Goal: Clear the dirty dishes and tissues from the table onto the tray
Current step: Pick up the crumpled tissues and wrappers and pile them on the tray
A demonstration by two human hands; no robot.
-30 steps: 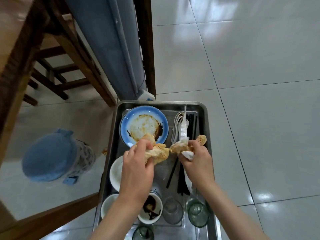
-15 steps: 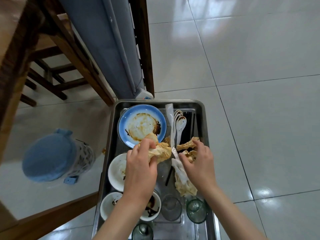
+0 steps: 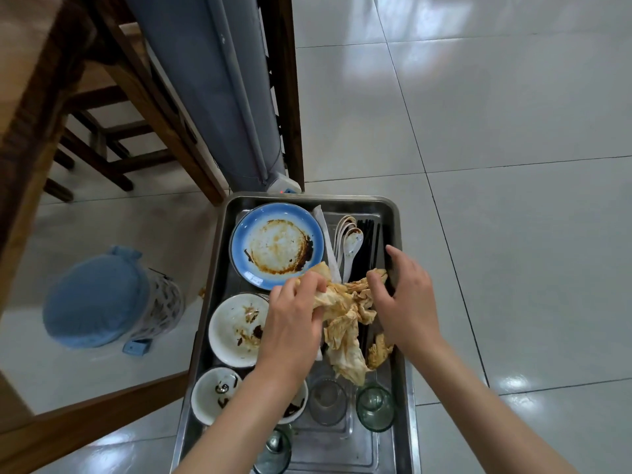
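left hand fingers pinch stained tissues mid-frame over tray, likely to drop them; right hand loose, holding nothing.

Soft, even daylight fills the view, and the glossy floor tiles throw back pale window glare at the top and small bright spots at lower right. Shadows under the hands are faint. The wide lens bends straight lines toward the edges, and the wooden furniture at left looks smeared.
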